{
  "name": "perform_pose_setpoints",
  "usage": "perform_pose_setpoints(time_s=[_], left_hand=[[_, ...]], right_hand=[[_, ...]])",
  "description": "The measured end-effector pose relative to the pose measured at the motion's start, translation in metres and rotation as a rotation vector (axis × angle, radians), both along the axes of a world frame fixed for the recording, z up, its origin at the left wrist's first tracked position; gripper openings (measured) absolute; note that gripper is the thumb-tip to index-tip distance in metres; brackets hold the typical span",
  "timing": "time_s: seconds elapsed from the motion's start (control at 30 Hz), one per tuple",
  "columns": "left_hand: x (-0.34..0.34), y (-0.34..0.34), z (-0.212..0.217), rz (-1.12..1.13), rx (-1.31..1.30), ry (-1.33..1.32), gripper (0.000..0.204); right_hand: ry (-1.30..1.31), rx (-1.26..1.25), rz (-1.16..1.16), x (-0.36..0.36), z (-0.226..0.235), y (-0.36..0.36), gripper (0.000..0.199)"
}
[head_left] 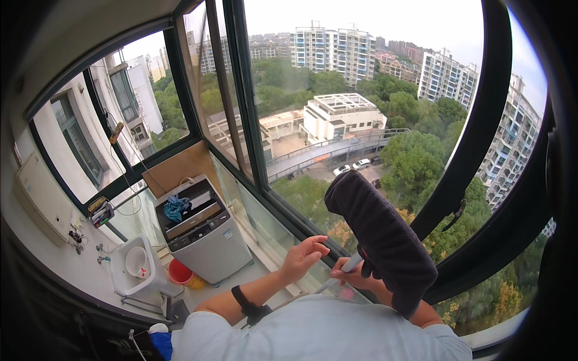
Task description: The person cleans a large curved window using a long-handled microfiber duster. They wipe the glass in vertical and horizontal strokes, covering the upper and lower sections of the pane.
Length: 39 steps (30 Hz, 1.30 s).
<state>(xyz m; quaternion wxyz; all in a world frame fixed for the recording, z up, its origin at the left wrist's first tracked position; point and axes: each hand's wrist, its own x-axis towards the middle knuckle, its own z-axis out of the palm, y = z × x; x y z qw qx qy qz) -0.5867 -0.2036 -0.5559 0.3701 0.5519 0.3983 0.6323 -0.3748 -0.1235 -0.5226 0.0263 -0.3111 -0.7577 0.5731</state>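
Observation:
My right hand [351,275] is closed around the pale handle of a window mop [382,234]. Its wide head wears a dark grey fabric cover and is raised in front of the window [367,78], hiding part of my right forearm. To the left of the handle, my left hand [306,257] is lifted with its fingers apart and nothing in it. A black band [244,299] circles my left wrist. The handle's lower end runs down toward my shirt and is partly hidden.
Left of me stands a top-loading washing machine [211,240] with its lid up and blue clothes inside. Beside it are a red bucket [179,272] and a white sink [123,289] holding a basin [137,263]. Dark window frames [256,120] surround the balcony; a window handle [456,215] sticks out at right.

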Motion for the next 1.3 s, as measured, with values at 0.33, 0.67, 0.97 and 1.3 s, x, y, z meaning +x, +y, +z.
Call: perform_pose_setpoints(time_s=[0.33, 0.67, 0.97, 1.3], left_hand=[[-0.005, 0.007, -0.003, 0.433, 0.358, 0.348, 0.025], [-0.051, 0.016, 0.032, 0.468, 0.28, -0.152, 0.016], [-0.054, 0.022, 0.033, 0.445, 0.331, 0.006, 0.024], [-0.027, 0.025, 0.018, 0.369, 0.371, 0.277, 0.016]], right_hand=[[0.507, 0.789, 0.098, -0.049, 0.012, 0.01, 0.021], [-0.308, 1.295, 0.325, 0.052, -0.041, 0.03, 0.02], [-0.577, 1.523, 0.327, 0.065, -0.062, 0.015, 0.017], [-0.499, 1.394, 0.174, 0.106, -0.061, 0.0, 0.018]])
